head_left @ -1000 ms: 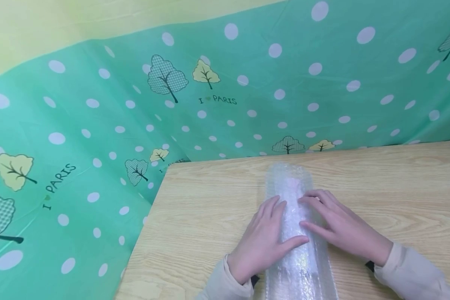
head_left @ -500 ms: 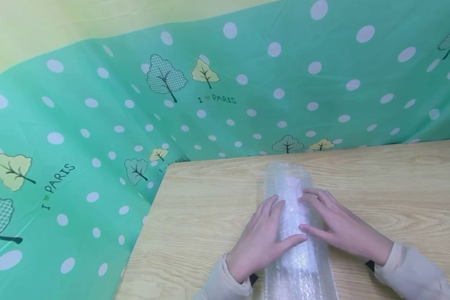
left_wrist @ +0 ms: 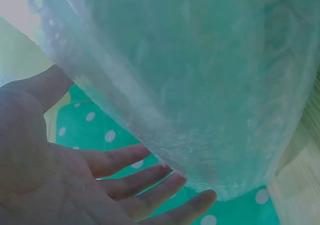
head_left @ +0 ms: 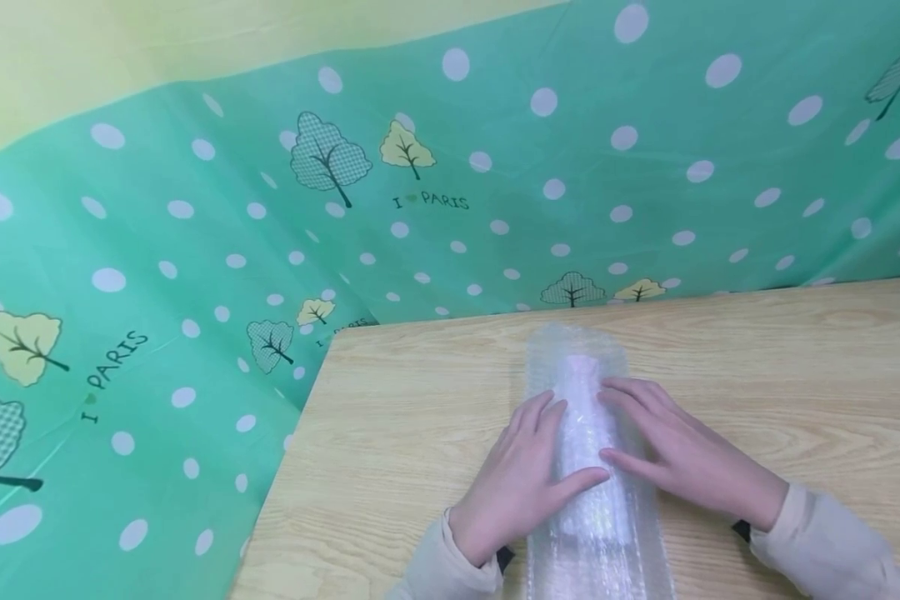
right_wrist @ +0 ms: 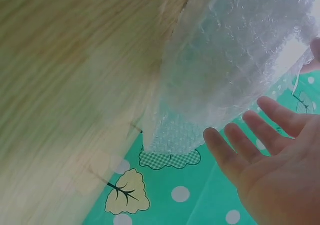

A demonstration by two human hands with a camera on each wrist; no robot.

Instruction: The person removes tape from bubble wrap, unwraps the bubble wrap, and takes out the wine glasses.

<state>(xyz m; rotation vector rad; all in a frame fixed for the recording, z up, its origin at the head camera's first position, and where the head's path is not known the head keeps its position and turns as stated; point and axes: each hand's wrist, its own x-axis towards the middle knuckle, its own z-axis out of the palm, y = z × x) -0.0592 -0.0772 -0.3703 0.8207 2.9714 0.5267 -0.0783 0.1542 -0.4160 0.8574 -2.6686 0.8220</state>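
A long bundle of clear bubble wrap (head_left: 596, 521) lies lengthwise on the table, running from the near edge of the view toward the back. Through its layers shows a pale, whitish-pink long thing, too blurred by the wrap to name. My left hand (head_left: 513, 483) rests on the bundle's left side, fingers extended and thumb reaching over the top. From the right, my right hand (head_left: 690, 450) touches the wrap with lightly bent fingertips and thumb. Both wrist views show spread fingers at the bubble wrap's surface, the left hand (left_wrist: 65, 180) and the right hand (right_wrist: 280, 165) alike.
The wood-grain table (head_left: 390, 417) extends to both sides of the bundle. A green polka-dot cloth (head_left: 450, 183) with printed trees hangs behind it and along the left, with a yellow band (head_left: 195, 42) above.
Both hands stay almost in place on the bubble wrap. The wrap has spread slightly wider at its far end, and the pale thing inside shows a little more clearly.
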